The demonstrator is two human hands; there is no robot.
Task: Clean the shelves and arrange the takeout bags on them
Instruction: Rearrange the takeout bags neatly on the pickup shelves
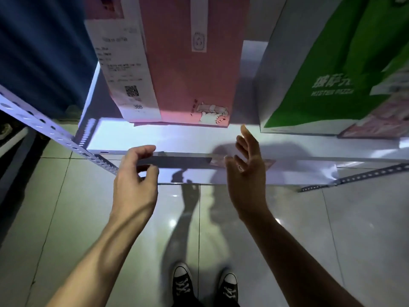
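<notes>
Pink bag (188,69) and green bag (332,74) already upright on shelf (177,138); left hand (137,173) loosely curled, right hand (247,165) spread, both empty before shelf.

Glossy pale floor tiles (365,229) fill the lower view, crossed by thin grout lines and a dark shadow. At the tiles' bottom edge stand two black lace-up sneakers (204,284) with white toe caps. Left of the tiles, higher up, hangs a dark blue curtain (39,52).
</notes>
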